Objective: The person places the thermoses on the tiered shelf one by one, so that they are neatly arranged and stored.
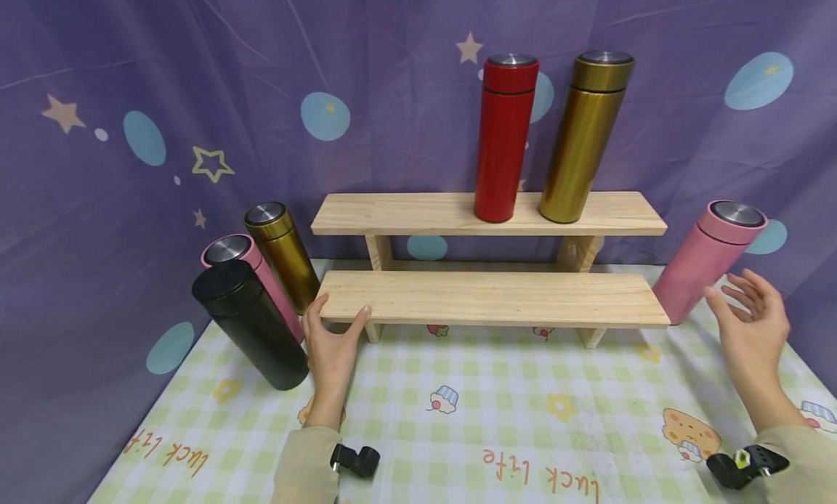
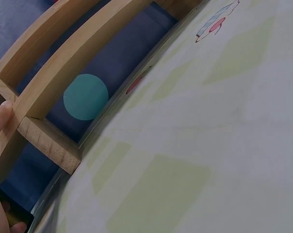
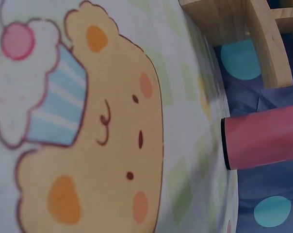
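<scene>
My left hand point(image 1: 332, 355) is at the left front corner of a two-tier wooden shelf point(image 1: 484, 297), gripping its lower board. The thumb point(image 2: 2, 116) rests on the board's front edge, and the other fingers reach round the left end. My right hand point(image 1: 755, 326) is raised beside a pink thermos bottle point(image 1: 702, 268) at the shelf's right end. Its fingers are loosely bent, with nothing held between them. The pink bottle stands upright on the table. On the upper board stand a red thermos point(image 1: 505, 141) and a gold thermos point(image 1: 585, 141).
Left of the shelf, close to my left hand, stand a black thermos point(image 1: 258, 330), another pink thermos point(image 1: 229, 250) partly behind it, and a smaller gold thermos point(image 1: 284, 253). A checked cloth point(image 1: 497, 431) covers the table. A purple curtain point(image 1: 405, 39) hangs behind.
</scene>
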Tool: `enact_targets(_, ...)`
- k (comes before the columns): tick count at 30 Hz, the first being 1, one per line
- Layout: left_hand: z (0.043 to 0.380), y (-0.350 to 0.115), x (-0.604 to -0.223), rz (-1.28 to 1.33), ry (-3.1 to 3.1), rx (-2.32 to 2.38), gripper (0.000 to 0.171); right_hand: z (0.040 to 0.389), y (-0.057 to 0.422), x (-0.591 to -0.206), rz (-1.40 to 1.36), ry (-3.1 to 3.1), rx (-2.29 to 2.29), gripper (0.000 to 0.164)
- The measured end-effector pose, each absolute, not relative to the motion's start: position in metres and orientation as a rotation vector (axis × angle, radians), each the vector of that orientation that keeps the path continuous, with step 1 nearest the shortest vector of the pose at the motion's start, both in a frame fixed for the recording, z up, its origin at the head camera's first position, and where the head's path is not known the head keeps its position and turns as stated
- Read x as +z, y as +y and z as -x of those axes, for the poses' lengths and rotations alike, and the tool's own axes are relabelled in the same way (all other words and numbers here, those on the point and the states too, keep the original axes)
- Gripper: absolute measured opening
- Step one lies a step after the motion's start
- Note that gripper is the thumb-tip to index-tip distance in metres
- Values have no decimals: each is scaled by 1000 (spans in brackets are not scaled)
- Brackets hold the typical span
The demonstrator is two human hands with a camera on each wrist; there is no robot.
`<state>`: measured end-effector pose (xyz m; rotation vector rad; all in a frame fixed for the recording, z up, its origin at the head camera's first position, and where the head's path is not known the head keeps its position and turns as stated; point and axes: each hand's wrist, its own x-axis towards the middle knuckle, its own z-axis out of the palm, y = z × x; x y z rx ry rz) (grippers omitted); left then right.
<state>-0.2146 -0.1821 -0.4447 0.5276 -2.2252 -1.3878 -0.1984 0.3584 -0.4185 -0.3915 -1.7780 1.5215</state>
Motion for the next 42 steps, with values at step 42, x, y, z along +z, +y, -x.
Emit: enact_targets(42,213,-181,-444,-515,-2223,-1383,86,243,361,-419,603,-2102,1451,80)
